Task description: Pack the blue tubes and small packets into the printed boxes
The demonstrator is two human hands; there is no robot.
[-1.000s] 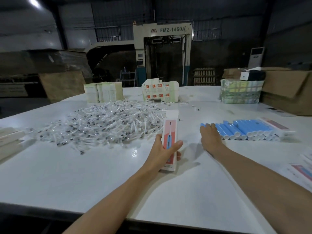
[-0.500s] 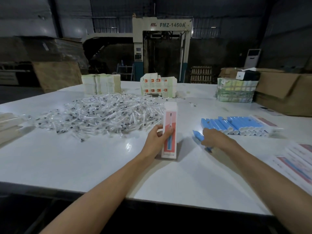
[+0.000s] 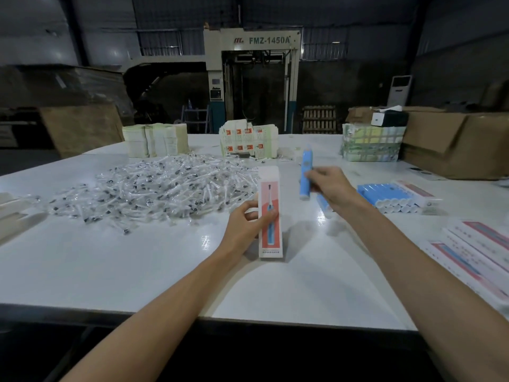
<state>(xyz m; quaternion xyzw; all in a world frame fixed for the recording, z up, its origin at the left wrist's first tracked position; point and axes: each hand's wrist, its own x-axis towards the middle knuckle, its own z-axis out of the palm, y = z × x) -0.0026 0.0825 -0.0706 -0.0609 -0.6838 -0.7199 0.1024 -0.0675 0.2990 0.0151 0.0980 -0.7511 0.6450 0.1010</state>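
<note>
My left hand (image 3: pixel 246 226) is clamped on one printed box (image 3: pixel 270 216), the thumb on its front and the fingers curled round its left side. The box stands upright with its lower end on the worktop (image 3: pixel 137 271), about in the middle. It is tall and narrow: a white top part, then a pink and red front with a picture of a blue brush, and a small line of print at the bottom.

My right hand (image 3: pixel 332 186) pinches one blue tube (image 3: pixel 305 175) and holds it above the worktop. The tube is almost upright, with its pointed end up and its white end down. It is just to the right of the box top and does not touch it.

One more blue tube (image 3: pixel 321 203) lies under this hand, partly hidden. Toward the right edge lies a row of blue tubes (image 3: pixel 385 193) with white ends toward me; they are packed too close for a sure count. One lying printed box (image 3: pixel 418 192) touches the right side of this row. At the right edge lie several flat printed boxes (image 3: pixel 479 252) that overlap, at least three.

The small packets (image 3: pixel 154 188) make one wide heap in the left half of the worktop, too many to count. Along the far edge I count three stacks: a pale stack (image 3: pixel 155 140), a stack with red squares (image 3: pixel 248 142) and a green bundle (image 3: pixel 370 144).
</note>
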